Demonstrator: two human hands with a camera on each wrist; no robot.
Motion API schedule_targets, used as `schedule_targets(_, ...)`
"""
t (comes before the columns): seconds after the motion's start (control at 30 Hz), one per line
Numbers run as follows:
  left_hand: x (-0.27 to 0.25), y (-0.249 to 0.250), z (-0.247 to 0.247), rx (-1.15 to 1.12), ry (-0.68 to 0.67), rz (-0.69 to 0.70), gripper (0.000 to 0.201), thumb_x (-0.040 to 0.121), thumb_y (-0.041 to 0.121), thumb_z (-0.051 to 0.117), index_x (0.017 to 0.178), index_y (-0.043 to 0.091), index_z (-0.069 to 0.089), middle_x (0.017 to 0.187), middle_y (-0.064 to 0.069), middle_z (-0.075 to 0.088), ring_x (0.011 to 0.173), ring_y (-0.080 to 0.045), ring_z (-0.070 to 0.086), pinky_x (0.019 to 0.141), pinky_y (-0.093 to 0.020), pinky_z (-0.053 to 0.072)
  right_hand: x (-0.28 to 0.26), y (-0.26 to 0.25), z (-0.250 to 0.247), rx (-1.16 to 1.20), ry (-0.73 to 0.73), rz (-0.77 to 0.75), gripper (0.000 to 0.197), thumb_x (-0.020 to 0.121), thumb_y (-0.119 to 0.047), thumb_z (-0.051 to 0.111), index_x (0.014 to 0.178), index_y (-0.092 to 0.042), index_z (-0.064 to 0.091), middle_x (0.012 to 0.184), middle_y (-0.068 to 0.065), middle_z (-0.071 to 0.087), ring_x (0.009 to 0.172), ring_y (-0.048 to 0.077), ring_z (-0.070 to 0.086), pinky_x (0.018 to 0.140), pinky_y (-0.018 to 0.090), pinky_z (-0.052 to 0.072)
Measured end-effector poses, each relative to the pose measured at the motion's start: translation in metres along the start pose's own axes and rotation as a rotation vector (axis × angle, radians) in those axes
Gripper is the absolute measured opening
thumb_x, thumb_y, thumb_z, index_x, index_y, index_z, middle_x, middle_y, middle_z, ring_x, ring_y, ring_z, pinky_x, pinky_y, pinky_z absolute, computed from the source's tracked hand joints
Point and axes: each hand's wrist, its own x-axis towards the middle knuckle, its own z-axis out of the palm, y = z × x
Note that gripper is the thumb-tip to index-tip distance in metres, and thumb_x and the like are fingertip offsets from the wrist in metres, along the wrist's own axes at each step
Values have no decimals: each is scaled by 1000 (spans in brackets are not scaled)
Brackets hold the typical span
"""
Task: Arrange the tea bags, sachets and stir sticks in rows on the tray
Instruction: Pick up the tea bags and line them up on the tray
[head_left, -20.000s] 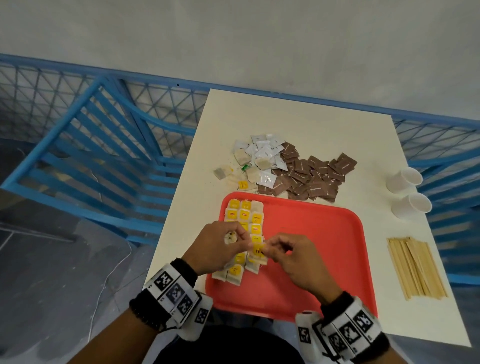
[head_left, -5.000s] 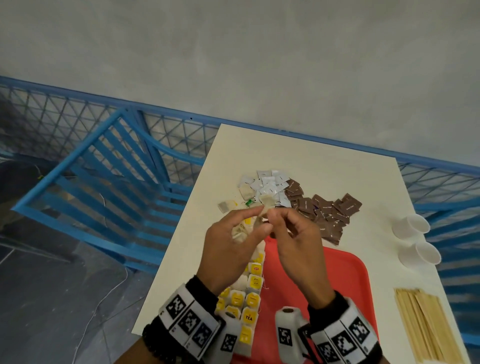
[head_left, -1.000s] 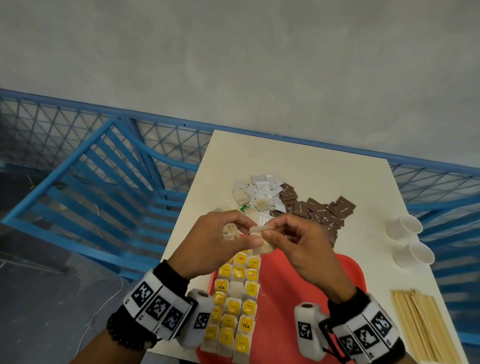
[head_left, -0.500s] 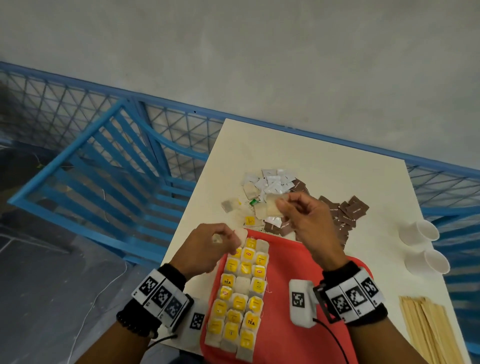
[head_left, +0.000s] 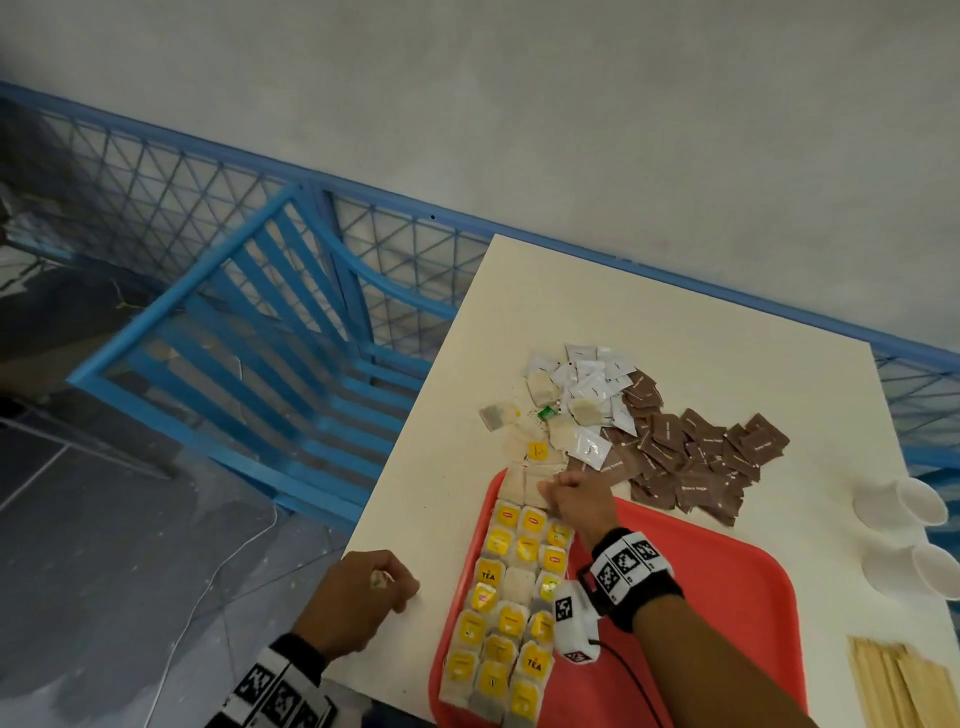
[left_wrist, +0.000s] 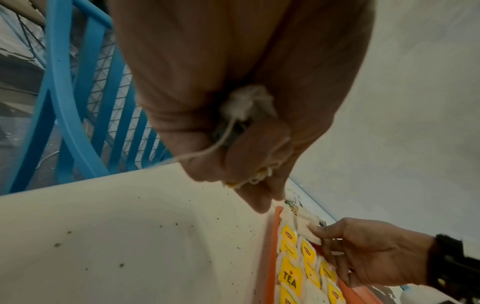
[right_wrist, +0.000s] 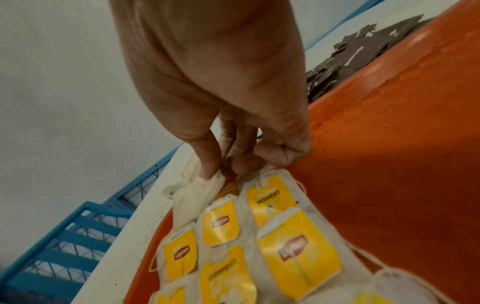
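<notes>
A red tray (head_left: 701, 597) lies on the cream table, with three columns of yellow-tagged tea bags (head_left: 511, 613) along its left side. My right hand (head_left: 548, 493) is at the far end of those columns. Its thumb and fingers pinch a pale tea bag (right_wrist: 197, 191) that lies at the tray's far left corner. My left hand (head_left: 395, 587) rests on the table left of the tray, curled round a crumpled tea bag (left_wrist: 246, 102) with its string hanging out. Beyond the tray lie loose tea bags and white sachets (head_left: 582, 405) and brown sachets (head_left: 691, 462).
Wooden stir sticks (head_left: 893, 686) lie in a bundle at the table's near right. Two white paper cups (head_left: 914, 504) stand near the right edge. A blue railing (head_left: 234, 322) runs left of and behind the table. The tray's right half is bare.
My right hand has come down from above the pile to the far end of the tea bag columns. My left hand has drawn back to the table left of the tray.
</notes>
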Motion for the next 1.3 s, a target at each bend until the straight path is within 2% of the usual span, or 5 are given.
schedule_targets(0.17,0,3,-2,1,3,29,14,93,22,67,81,16,70,73,-3,73,38,-4,45,38,-21,39,3,4,0,-68,32,24,32,79,-13,78,55,-16,58,61,6,65,61,22,64,74,49,60)
schedule_targets(0.37,1,6,-3,-43,20,49,16,92,25,69,80,14,69,73,-4,72,39,-4,44,38,-22,39,-9,-1,-2,-202,127,-49,29,79,-20,78,68,-16,51,74,2,66,66,16,60,58,27,45)
schedule_targets(0.8,-4,67,0,-872,-174,-50,63,96,57,37,102,2,68,78,-11,64,47,-14,42,41,-20,33,-21,-5,-14,-333,-24,-329,13,89,-7,54,83,-16,61,84,1,70,80,21,66,67,28,51)
schedule_targets(1.07,-6,109,35,-1208,-431,-59,67,91,63,42,105,2,66,82,-12,56,51,-17,51,43,-24,40,-153,-68,-59,-275,-268,-847,16,88,-14,70,101,-24,66,90,-18,64,81,3,58,69,10,41)
schedule_targets(1.3,-23,141,66,-1218,-634,-26,75,94,68,34,109,4,69,96,-11,71,81,-21,67,68,-34,54,-165,-41,-74,-694,-152,-1115,26,87,-29,58,111,-34,66,125,-9,54,109,16,49,84,41,49)
